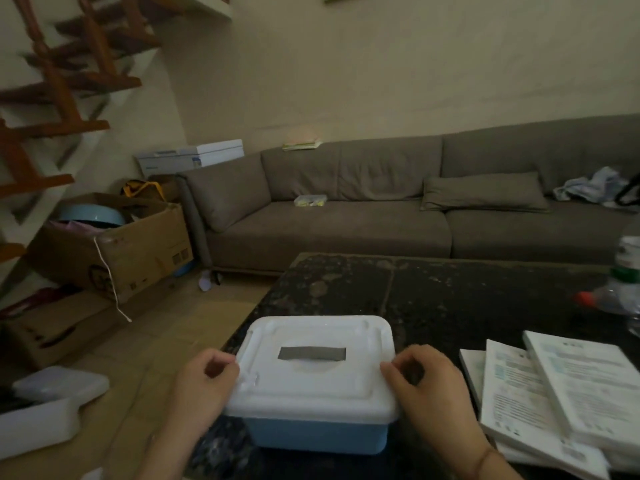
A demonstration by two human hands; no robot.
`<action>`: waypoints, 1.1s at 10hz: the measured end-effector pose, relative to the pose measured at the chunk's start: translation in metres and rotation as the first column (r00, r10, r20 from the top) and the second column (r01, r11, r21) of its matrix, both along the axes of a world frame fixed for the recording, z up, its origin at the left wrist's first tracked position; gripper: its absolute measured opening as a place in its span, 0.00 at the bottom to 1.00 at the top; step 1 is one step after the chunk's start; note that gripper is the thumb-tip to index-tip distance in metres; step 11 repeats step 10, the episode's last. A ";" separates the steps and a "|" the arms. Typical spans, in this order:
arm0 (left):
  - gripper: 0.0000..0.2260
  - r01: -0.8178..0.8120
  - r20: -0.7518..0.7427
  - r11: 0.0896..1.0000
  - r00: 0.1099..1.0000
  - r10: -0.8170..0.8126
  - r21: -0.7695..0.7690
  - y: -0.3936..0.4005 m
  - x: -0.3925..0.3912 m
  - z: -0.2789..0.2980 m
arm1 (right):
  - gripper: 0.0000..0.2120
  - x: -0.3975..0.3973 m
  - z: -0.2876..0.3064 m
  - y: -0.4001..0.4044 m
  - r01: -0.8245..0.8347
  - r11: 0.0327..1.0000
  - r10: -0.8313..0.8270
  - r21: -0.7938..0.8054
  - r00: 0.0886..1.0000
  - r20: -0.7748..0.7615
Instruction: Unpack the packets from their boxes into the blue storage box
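The blue storage box (317,434) stands at the near left corner of the dark table (450,292), closed by a white lid (318,362) with a grey handle. My left hand (204,386) grips the lid's left edge with curled fingers. My right hand (426,386) grips the lid's right edge the same way. To the right of the box lie several flat white packet boxes (554,393), overlapping one another. What is inside the storage box is hidden.
Plastic bottles (620,296) lie at the table's right edge. A grey sofa (346,216) runs behind the table. Cardboard boxes (114,251) and white plastic containers (45,410) sit on the floor at left, below a wooden staircase (52,98).
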State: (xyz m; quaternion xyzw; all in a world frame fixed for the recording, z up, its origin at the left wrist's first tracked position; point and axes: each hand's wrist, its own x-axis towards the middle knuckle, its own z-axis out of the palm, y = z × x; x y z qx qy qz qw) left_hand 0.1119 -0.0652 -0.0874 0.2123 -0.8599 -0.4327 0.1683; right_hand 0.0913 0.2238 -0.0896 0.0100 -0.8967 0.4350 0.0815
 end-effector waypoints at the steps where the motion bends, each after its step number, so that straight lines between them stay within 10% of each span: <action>1: 0.04 -0.030 0.075 0.943 0.997 0.005 0.331 -0.001 -0.003 -0.002 | 0.21 -0.005 -0.005 -0.007 0.148 0.952 -0.089 -0.267 0.971 0.222; 2: 0.16 -0.113 0.206 0.660 0.976 -0.065 0.743 -0.003 -0.002 -0.007 | 0.32 -0.005 -0.001 -0.014 0.280 0.776 0.113 -0.565 0.820 0.561; 3: 0.17 -0.162 0.298 0.741 0.953 -0.053 0.651 -0.003 -0.003 0.003 | 0.18 -0.009 0.002 -0.017 0.224 0.821 0.134 -0.524 0.819 0.559; 5: 0.13 0.027 0.258 0.999 0.966 -0.020 -0.027 0.010 -0.013 0.003 | 0.18 -0.007 0.014 -0.032 0.033 0.999 -0.016 -0.043 0.936 0.352; 8: 0.15 -0.015 0.243 0.978 0.968 0.066 -0.206 0.021 -0.011 0.003 | 0.29 -0.012 0.020 -0.037 -0.094 0.905 -0.039 0.415 0.953 0.301; 11: 0.35 -0.036 0.048 0.963 0.998 0.051 -0.268 0.046 0.002 0.016 | 0.36 0.009 0.058 -0.001 -0.136 0.941 0.112 0.310 0.989 0.093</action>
